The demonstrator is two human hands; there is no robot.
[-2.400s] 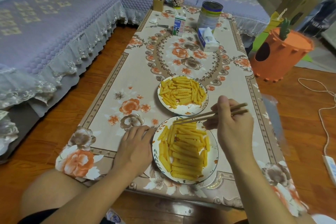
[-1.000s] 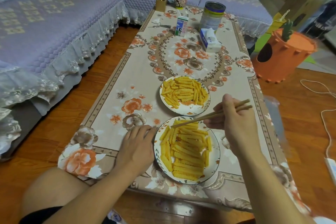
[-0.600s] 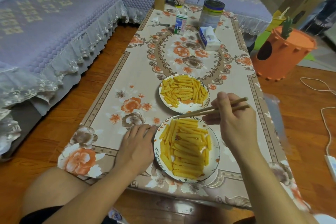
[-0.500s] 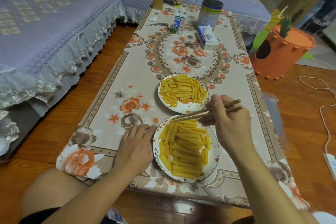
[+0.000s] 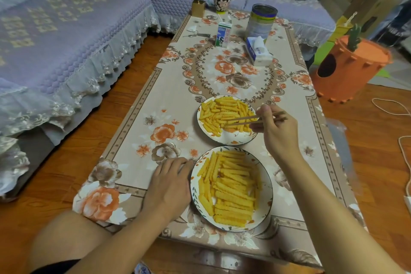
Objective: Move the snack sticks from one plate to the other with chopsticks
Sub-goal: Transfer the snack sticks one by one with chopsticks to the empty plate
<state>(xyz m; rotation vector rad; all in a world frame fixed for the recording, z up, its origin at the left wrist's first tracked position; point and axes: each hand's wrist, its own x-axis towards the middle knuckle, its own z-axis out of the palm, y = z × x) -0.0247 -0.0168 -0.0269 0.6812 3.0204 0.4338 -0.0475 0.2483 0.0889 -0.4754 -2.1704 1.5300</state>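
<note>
Two white plates of yellow snack sticks stand on the floral tablecloth. The far plate (image 5: 231,140) holds a loose pile of snack sticks (image 5: 218,113). The near plate (image 5: 265,204) holds sticks laid in rows (image 5: 231,193). My right hand (image 5: 278,131) grips a pair of wooden chopsticks (image 5: 241,119), whose tips lie over the right side of the far pile. I cannot tell whether a stick is between the tips. My left hand (image 5: 170,184) rests flat on the cloth, fingers touching the near plate's left rim.
At the table's far end stand a milk carton (image 5: 223,34), a tin can (image 5: 262,21), a tissue box (image 5: 258,51), a mug (image 5: 221,2) and a small gold box (image 5: 198,8). A purple sofa (image 5: 55,35) runs along the left; an orange carrot-shaped bin (image 5: 347,69) stands right.
My right hand has carried the chopsticks from over the near plate's far edge up to the far plate. The left hand has stayed beside the near plate.
</note>
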